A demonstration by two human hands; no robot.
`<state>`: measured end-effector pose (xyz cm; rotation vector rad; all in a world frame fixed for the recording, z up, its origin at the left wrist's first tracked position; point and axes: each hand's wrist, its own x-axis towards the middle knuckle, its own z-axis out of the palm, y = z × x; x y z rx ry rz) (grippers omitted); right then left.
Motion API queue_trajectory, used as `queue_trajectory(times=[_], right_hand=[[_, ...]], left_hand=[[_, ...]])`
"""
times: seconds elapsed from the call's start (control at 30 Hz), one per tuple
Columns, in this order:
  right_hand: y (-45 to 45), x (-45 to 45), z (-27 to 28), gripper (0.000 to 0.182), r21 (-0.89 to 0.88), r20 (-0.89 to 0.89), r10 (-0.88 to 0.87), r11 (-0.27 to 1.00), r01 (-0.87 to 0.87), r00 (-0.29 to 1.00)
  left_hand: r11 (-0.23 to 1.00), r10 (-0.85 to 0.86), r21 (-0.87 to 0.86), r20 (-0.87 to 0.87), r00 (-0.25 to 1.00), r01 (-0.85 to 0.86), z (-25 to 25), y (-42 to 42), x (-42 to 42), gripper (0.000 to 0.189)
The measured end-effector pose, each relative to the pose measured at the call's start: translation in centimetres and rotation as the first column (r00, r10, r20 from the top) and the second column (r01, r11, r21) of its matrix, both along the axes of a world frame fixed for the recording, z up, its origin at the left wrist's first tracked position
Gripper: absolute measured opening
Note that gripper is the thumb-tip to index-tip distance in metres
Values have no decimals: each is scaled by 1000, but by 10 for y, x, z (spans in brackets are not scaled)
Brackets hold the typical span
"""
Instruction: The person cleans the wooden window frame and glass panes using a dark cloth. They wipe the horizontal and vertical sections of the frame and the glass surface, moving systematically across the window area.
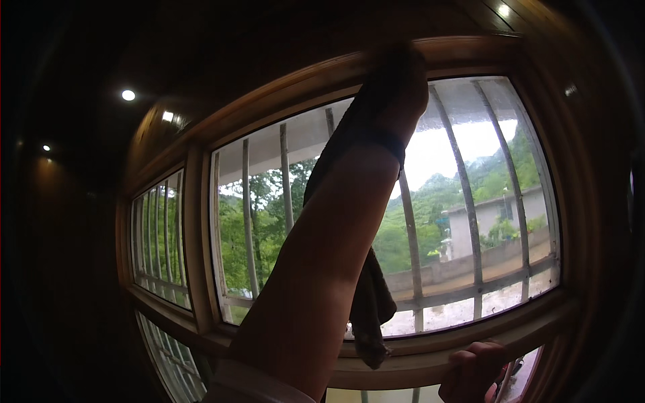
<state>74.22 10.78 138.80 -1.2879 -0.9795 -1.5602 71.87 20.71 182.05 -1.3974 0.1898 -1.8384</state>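
My left arm stretches up across a wood-framed window, and my left hand (400, 83) is at the top rail of the window frame (468, 50). A dark cloth (372, 307) hangs down from this hand behind the forearm, its lower end showing below the arm. The fingers are in deep shadow. Around the left wrist is a dark band (388, 141). Lower right, my right hand (471, 370) has its fingers curled over the wooden crossbar (413, 365) under the large glass pane (347, 226).
Metal bars (466, 201) stand outside the glass, with trees and a pale building (473, 226) beyond. A narrower pane (161, 242) adjoins on the left. Small ceiling lights (128, 95) shine in the dark room.
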Motion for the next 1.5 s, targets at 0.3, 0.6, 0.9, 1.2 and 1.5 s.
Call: queue_trajectory(times=[0.3,0.6,0.9,1.2,1.5], right_hand=[[-2,5,0,8,-2,69,-14,1000,14,998],[-6,4,-5,5,-100,2,-17,995,17,1000],[-9,-1,-3,16,-126,-66,-42,991,33,997],[1,0,-7,17,-36,-92,-36,999,33,995],[8,-4,-4,20,-41,-104,-44,998,40,994]], left_hand=[[974,-227,-40,-172,959,223,-5,-54,51,16],[973,-229,-105,-306,924,206,15,3,38,18],[916,-209,-396,-338,918,63,13,162,-133,45],[813,-81,-581,-49,995,38,-20,330,-290,58],[747,-105,-656,46,993,109,-54,277,-237,63]])
